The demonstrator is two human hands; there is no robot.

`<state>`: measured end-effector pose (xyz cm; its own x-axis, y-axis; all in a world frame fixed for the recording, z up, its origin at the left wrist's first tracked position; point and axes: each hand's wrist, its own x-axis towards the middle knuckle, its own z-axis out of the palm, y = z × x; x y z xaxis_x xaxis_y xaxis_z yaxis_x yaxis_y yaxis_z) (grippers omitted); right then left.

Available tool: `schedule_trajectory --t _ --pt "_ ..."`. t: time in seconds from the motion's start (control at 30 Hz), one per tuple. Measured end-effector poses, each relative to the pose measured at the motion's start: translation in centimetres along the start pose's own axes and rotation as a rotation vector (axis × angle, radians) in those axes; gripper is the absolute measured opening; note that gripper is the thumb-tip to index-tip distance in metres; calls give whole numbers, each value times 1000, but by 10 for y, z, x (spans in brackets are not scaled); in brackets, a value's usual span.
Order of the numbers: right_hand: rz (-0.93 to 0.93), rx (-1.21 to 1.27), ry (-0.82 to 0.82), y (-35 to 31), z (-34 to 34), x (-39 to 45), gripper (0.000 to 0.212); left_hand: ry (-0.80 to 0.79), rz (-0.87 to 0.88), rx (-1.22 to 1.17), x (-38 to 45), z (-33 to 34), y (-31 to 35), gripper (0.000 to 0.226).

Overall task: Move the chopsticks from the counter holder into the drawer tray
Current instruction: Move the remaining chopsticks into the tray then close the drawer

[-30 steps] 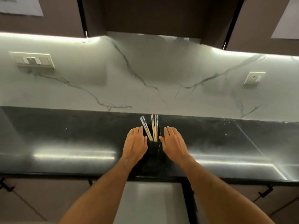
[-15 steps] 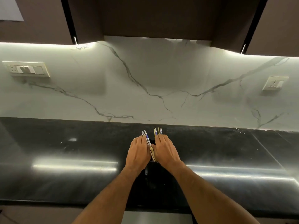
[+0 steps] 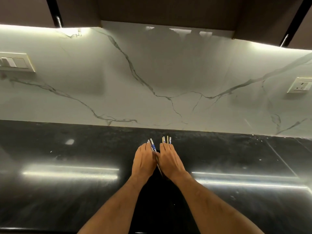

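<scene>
Several chopsticks stand in two small bunches on the black counter (image 3: 67, 191). One bunch has blue-and-white patterned tops (image 3: 152, 144), the other pale wooden tops (image 3: 166, 140). My left hand (image 3: 143, 160) and my right hand (image 3: 169, 160) press in from either side, palms down, fingers closed around the shafts. Only the tips show beyond my fingertips, and one shaft (image 3: 159, 167) shows in the gap between the hands. The dark holder is hidden under my hands. The drawer tray is out of view.
A marble backsplash (image 3: 152, 78) rises behind the counter, with a switch plate (image 3: 15, 62) at the left and a socket (image 3: 300, 85) at the right. Dark wall cabinets (image 3: 168, 10) hang overhead. Bright light strips reflect on the counter on both sides.
My hands came together from either side of the holder and closed on the chopsticks. The view tilted up, so the counter's front edge and the drawer fronts dropped out of sight.
</scene>
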<state>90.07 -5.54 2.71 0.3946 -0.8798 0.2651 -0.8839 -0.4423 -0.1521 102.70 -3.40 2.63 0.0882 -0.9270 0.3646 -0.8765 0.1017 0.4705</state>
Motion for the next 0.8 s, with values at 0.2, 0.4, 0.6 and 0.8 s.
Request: schedule_trajectory --t 0.2,0.4,0.6,0.8 --pt "13 51 9 -2 5 6 45 -28 -78 -120 7 8 -4 39" --pt "2 71 33 -5 6 10 37 -87 -156 -242 15 11 -3 57" --pt "63 100 81 -6 9 8 37 -88 -230 -342 18 14 -2 53" --pt "113 256 6 -10 5 12 48 -67 -187 -424 17 18 -2 41"
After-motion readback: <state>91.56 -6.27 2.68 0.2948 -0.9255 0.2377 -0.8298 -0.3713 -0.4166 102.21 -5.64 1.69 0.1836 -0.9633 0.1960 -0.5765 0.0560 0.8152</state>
